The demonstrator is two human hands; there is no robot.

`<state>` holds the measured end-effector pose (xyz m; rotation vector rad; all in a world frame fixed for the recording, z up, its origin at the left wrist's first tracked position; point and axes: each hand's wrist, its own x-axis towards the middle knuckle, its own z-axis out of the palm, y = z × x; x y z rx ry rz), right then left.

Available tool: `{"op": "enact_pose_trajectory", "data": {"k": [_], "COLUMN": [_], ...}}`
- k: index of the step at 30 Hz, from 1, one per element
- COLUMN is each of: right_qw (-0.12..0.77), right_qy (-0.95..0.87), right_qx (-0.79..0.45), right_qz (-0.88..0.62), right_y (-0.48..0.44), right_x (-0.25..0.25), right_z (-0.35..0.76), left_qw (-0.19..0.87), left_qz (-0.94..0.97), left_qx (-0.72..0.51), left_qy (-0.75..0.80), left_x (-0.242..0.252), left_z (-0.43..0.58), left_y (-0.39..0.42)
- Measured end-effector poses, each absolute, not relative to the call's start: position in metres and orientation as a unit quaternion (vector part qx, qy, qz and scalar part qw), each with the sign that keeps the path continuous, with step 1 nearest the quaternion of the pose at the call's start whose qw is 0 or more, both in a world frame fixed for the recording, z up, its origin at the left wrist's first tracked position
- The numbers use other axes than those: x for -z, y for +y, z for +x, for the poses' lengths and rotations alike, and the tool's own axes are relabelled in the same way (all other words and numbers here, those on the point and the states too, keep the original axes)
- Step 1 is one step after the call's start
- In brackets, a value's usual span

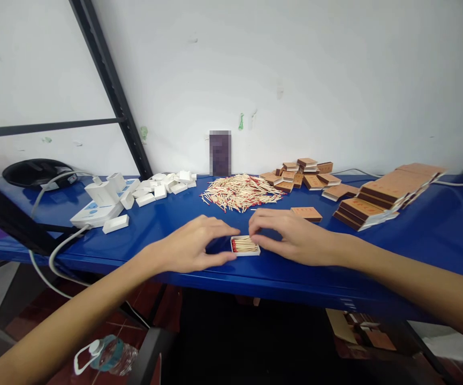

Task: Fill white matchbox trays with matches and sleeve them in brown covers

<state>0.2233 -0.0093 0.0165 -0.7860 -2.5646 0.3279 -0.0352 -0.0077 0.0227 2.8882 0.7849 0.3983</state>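
Note:
A small white matchbox tray (248, 254) lies on the blue tabletop between my hands. Matches (244, 245) fill it, their red heads toward the left end. My left hand (197, 245) holds the tray's left end, with the index finger along the far side and the thumb along the near side. At the tray's right end, the thumb and bent fingers of my right hand (281, 235) come together over the matches. Whether a match is pinched there is hidden. Behind the tray rises a heap of loose red-tipped matches (242, 191).
White empty-looking trays (162, 184) are piled at the left, near a white power strip (95, 214) with adapters. Brown matchbox sleeves (309, 176) lie back right, beside stacked sleeves (392, 192). A single sleeve (306, 214) lies behind my right hand. A black rack post (111, 85) stands left.

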Motion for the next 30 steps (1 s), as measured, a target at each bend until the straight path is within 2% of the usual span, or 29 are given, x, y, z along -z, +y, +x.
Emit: {"op": "enact_pose_trajectory", "data": {"k": [4,9,13,18,30], "right_qw": [0.243,0.158,0.148,0.165,0.141], "right_qy": [-0.915,-0.927,-0.927,-0.921,-0.925], "right_qx": [-0.053,-0.002,0.032,0.035,0.027], "right_qz": [-0.318,-0.340,-0.343,-0.351,-0.353], "right_y": [0.003,0.024,0.033,0.037,0.026], "right_x": [-0.028,-0.033,-0.031,-0.026,-0.023], "right_z": [0.226,0.217,0.210,0.216,0.219], "left_qw": [-0.002,-0.092,-0.117,-0.105,-0.038], "left_qz": [0.927,0.921,0.925,0.934,0.961], "left_qx": [-0.195,-0.048,-0.022,-0.021,-0.042], "left_qy": [0.320,0.375,0.361,0.340,0.272], "left_x": [-0.033,-0.025,-0.016,-0.019,-0.029], "left_z": [-0.060,-0.079,-0.077,-0.073,-0.077], "left_y": [0.040,0.109,0.129,0.128,0.099]}}
